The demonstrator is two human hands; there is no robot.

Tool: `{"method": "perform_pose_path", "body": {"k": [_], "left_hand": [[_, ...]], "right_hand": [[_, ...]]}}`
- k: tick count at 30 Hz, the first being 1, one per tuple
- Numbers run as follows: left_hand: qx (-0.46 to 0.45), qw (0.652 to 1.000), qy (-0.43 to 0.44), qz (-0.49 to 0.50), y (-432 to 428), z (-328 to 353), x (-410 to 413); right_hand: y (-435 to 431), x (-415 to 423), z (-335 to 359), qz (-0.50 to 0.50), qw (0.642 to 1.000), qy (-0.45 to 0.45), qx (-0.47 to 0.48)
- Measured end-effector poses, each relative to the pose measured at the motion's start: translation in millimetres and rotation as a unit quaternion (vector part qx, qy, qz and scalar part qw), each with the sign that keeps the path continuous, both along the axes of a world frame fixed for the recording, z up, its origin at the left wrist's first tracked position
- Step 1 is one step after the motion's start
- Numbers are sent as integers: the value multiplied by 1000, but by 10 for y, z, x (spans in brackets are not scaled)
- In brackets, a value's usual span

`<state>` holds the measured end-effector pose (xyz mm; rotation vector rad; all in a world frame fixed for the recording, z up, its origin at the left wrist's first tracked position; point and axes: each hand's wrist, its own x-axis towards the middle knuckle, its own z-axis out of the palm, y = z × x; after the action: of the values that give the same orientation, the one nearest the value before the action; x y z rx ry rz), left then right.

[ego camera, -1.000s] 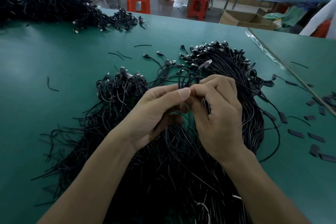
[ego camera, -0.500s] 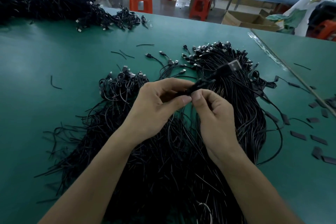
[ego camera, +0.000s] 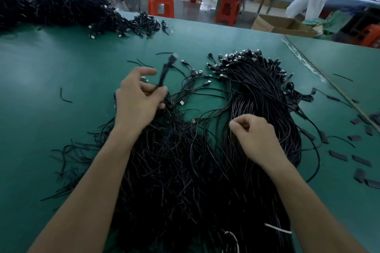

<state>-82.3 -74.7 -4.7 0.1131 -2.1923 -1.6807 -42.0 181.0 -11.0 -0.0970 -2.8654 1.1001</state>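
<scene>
While the left hand [ego camera: 139, 96] is pinching one black cable [ego camera: 162, 77] between thumb and fingers in the head view, that cable is sticking up and away over the green table [ego camera: 51, 63], plug end blurred. Well apart, the right hand [ego camera: 255, 135] is hanging low over the bundled cables [ego camera: 263, 92], fingers curling in, thumb meeting fingertip; cannot tell if a wire is caught there. A loose cable heap [ego camera: 170, 166] is lying under both forearms. Small black sleeves [ego camera: 338, 155] are lying scattered at the table's right; another far heap [ego camera: 51, 8] is sitting far left.
</scene>
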Motion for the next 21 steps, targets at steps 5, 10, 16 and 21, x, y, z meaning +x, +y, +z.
{"method": "perform_pose_path", "body": {"k": [5,10,16,21], "left_hand": [[-182,977,-66,89,-136,-153,-307],[-355,918,-131,120,-23,-267,-349],[-406,893,-172,97,49,-265,-358],[-365,926,-93,7,103,-262,-294]], "right_hand": [[-90,7,-166,43,990,-49,123],[-440,-63,-194,81,990,-39,109],[-709,-245,-251,46,986,-112,117],[-650,-342,-278,16,983,-178,-37]]}}
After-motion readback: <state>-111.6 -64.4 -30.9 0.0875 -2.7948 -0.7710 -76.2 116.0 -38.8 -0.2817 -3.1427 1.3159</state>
